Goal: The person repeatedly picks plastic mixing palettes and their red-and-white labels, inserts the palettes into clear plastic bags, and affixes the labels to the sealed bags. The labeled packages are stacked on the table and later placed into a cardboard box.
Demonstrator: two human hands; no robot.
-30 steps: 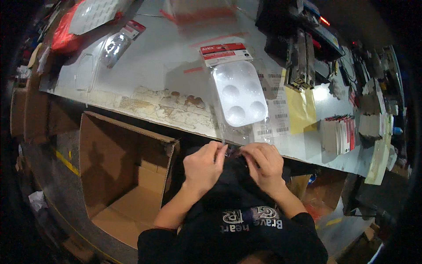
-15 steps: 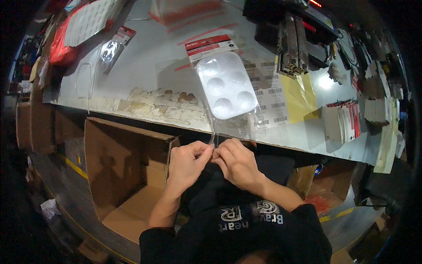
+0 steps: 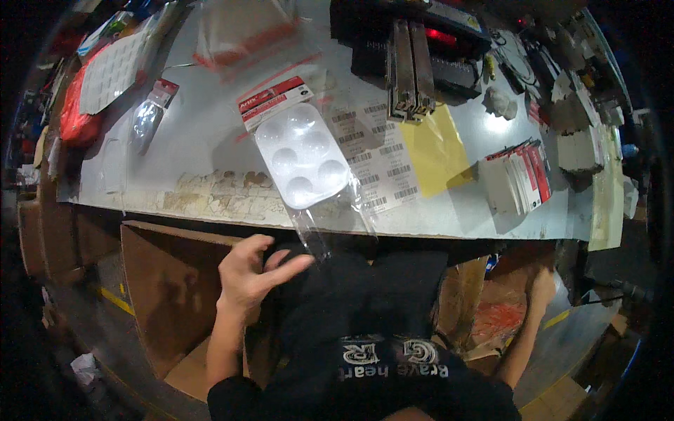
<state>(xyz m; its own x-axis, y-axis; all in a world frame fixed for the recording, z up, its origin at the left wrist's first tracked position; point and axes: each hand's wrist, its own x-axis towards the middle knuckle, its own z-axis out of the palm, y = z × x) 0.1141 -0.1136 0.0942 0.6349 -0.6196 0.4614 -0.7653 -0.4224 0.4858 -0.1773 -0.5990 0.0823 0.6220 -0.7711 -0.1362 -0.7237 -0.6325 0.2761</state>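
Note:
A white paint palette (image 3: pixel 303 156) with round wells lies in a clear plastic bag (image 3: pixel 324 223) beneath a red-and-white header card (image 3: pixel 274 100). The bag's loose end hangs over the table's front edge. Just left of that end is my left hand (image 3: pixel 246 277), its thumb and fingers apart, with nothing seen in them. Far to the right, my right hand (image 3: pixel 540 286) is over an open cardboard box (image 3: pixel 460 298) holding red strips (image 3: pixel 500 319). It is small and slightly blurred, so I cannot make out its fingers or anything in them.
Barcode sticker sheets (image 3: pixel 385 158) and a yellow sheet (image 3: pixel 437 151) lie right of the palette, with a stack of cards (image 3: pixel 516 177) beyond. A metal-railed device (image 3: pixel 409 74) stands behind. An open carton (image 3: pixel 165 295) sits below the table at left.
My hands have come apart from the bag's end. The right one has swung far right to the box below the table; the left has moved slightly left and spread its fingers.

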